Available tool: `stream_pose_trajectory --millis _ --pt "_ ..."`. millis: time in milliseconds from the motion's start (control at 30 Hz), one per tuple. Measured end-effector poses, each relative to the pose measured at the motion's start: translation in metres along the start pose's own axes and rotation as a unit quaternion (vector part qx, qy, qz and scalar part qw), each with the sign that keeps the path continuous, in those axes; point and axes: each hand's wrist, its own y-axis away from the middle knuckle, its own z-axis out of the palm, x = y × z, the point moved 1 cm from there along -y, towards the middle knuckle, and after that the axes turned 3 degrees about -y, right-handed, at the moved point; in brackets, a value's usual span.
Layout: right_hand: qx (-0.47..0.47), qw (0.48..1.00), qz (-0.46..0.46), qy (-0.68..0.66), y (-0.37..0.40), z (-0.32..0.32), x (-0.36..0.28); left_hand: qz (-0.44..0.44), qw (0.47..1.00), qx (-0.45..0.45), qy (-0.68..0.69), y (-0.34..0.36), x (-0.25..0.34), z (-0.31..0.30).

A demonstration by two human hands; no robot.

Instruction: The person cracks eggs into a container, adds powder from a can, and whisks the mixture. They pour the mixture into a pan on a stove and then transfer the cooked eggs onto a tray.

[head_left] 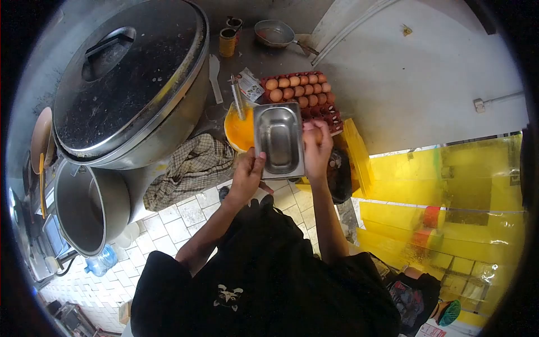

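A rectangular stainless steel pan (279, 140) is held up in front of me, its inside bare metal. My left hand (247, 175) grips its left edge, thumb over the rim. At the opposite edge, my right hand (319, 150) is closed around a brown egg (315, 135), mostly covered by the fingers. Behind the pan, partly hidden, stands a bowl of orange-yellow liquid (239, 130) with a whisk-like metal tool (238, 98) in it. A red egg tray (332, 115) lies beyond, with several brown eggs (300, 90) in its far rows.
A huge lidded pot (129, 84) fills the left, with a deep open pot (84, 208) nearer me. A checked cloth (188, 168) lies at the counter's front edge. Behind are a small frying pan (274, 33) and a tin (227, 42). Yellow plastic strips (415, 174) hang at right.
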Motion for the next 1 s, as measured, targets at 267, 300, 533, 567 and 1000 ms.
stream_pose_trajectory --millis 267,300,533,567,1000 --pt "-0.011 0.999 -0.016 0.029 0.002 0.005 -0.008 -0.001 1.0 0.029 0.013 0.006 -0.002 0.006" --pt "-0.032 0.999 -0.017 0.039 0.004 0.006 -0.011 -0.003 0.999 0.027 0.016 0.006 -0.001 0.006" --pt "-0.149 0.988 0.005 0.051 -0.013 0.003 -0.046 0.008 1.0 0.017 0.003 0.006 0.004 0.003" --pt "-0.209 0.973 -0.024 0.096 -0.016 0.006 -0.055 0.003 1.0 0.009 0.006 0.006 0.004 0.004" --pt "-0.435 0.709 -0.193 0.52 -0.03 0.041 -0.067 -0.02 1.0 -0.002 0.019 0.009 0.002 0.006"
